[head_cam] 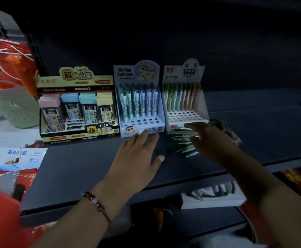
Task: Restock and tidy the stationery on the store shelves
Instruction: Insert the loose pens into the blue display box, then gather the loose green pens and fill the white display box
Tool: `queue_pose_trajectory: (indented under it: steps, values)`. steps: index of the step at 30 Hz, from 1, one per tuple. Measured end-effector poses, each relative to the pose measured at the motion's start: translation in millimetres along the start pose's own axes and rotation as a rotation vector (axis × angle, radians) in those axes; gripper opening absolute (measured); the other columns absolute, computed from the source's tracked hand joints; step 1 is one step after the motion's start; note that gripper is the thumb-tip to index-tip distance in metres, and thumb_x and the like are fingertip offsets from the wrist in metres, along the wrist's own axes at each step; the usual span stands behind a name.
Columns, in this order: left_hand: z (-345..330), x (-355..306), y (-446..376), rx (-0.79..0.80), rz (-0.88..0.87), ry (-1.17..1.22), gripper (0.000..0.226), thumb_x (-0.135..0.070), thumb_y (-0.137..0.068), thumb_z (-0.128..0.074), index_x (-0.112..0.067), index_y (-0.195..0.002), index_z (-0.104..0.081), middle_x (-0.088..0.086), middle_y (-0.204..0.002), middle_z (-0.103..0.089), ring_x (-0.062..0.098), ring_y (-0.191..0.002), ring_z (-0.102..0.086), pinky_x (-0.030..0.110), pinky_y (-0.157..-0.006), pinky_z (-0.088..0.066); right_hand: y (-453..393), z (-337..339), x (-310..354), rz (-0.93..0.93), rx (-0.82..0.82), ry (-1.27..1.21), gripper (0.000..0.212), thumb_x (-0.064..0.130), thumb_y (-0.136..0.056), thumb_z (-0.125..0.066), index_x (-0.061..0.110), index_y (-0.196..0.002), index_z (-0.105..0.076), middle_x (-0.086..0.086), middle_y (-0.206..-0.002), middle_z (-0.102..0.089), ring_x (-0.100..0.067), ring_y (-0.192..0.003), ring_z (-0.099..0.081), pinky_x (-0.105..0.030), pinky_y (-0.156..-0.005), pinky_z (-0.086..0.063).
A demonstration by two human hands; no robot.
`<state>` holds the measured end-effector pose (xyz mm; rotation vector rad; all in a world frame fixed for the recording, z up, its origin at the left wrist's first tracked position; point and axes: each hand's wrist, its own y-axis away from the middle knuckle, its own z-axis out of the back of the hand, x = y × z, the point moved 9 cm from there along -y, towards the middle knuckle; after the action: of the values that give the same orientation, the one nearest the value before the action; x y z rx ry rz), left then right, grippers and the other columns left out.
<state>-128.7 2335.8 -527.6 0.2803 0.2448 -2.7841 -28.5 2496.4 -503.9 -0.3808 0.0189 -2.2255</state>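
Loose green pens point(185, 145) lie in pile on dark shelf point(85, 169), centre-right of frame, just before white display box point(186, 104). This box holds green and brown pens in back rows; front holes empty. My right hand point(212, 138) over pile, blurred, grip cannot tell. My left hand point(139, 154) flat, fingers straight, touching blue cartoon pen box point(139, 111), half filled. Left of it, lead refill box point(78, 108) with pastel cases.
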Motion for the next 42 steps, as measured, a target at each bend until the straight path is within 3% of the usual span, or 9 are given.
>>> queue_pose_trajectory:
  steps: [4,10,18,22,26,33,38,42]
  values:
    - [-7,-32,16,0.066,-0.057,-0.012,0.069,-0.057,-0.099,-0.028,-0.030,-0.155,0.002,-0.003,-0.163,0.008,0.023,-0.150,-0.001,0.041,-0.120,-0.011,46,-4,-24,0.006,0.032,0.052,0.053,0.004,-0.097,-0.045,0.016,-0.147,-0.040,-0.010,-0.153,-0.039,-0.026,-0.141,-0.035,-0.021,-0.110,-0.020]
    - [-21,-69,27,0.109,-0.077,-0.027,0.070,-0.057,-0.099,-0.029,-0.029,-0.156,0.001,-0.003,-0.164,0.008,0.022,-0.150,0.000,0.039,-0.119,-0.010,69,-21,-36,0.055,0.108,0.047,0.059,0.010,-0.100,-0.041,0.019,-0.155,-0.022,-0.005,-0.161,-0.023,-0.024,-0.148,-0.021,-0.034,-0.118,-0.024]
    - [-27,-57,17,0.092,-0.024,-0.040,0.069,-0.059,-0.098,-0.028,-0.031,-0.155,-0.001,-0.006,-0.163,0.006,0.018,-0.150,0.001,0.038,-0.120,-0.009,39,-30,-43,0.062,0.087,0.079,0.072,0.001,-0.090,-0.044,0.022,-0.155,-0.020,-0.002,-0.161,-0.023,-0.025,-0.149,-0.014,-0.044,-0.120,-0.016]
    - [-28,-45,11,0.095,0.016,-0.022,0.068,-0.059,-0.098,-0.027,-0.032,-0.155,-0.002,-0.006,-0.163,0.006,0.017,-0.150,0.000,0.037,-0.119,-0.010,24,-32,-44,0.061,0.093,0.152,0.060,0.010,-0.092,-0.049,0.025,-0.148,-0.036,-0.001,-0.155,-0.033,-0.027,-0.144,-0.022,-0.044,-0.119,-0.010]
    - [-27,-39,5,0.087,0.031,-0.006,0.068,-0.059,-0.098,-0.028,-0.032,-0.155,-0.003,-0.005,-0.164,0.005,0.017,-0.150,-0.001,0.036,-0.119,-0.011,14,-34,-43,0.076,0.141,0.097,0.035,0.023,-0.094,-0.051,0.024,-0.129,-0.053,-0.004,-0.140,-0.046,-0.031,-0.134,-0.034,-0.052,-0.114,-0.024]
    - [-29,-35,2,0.107,0.050,0.006,0.068,-0.059,-0.098,-0.029,-0.032,-0.155,-0.004,-0.006,-0.164,0.003,0.016,-0.149,-0.002,0.036,-0.118,-0.012,15,-43,-33,0.113,0.171,0.088,0.040,0.029,-0.096,-0.055,0.015,-0.132,-0.047,-0.012,-0.136,-0.045,-0.030,-0.129,-0.039,-0.043,-0.107,-0.033]
    - [-25,-30,4,0.091,0.081,0.036,0.067,-0.058,-0.098,-0.031,-0.032,-0.155,-0.007,-0.007,-0.163,-0.001,0.014,-0.149,-0.006,0.037,-0.118,-0.016,18,-51,-28,0.080,0.234,0.094,0.044,0.028,-0.099,-0.050,0.007,-0.136,-0.040,-0.019,-0.136,-0.046,-0.037,-0.125,-0.045,-0.044,-0.103,-0.040]
    - [-21,-23,10,0.041,0.154,0.230,0.065,-0.058,-0.097,-0.034,-0.032,-0.154,-0.017,-0.009,-0.161,-0.017,0.013,-0.146,-0.018,0.035,-0.117,-0.022,34,-38,-17,0.020,0.284,-0.193,0.030,0.032,-0.101,-0.048,0.016,-0.126,-0.052,-0.009,-0.116,-0.059,-0.024,-0.099,-0.057,-0.032,-0.082,-0.044]
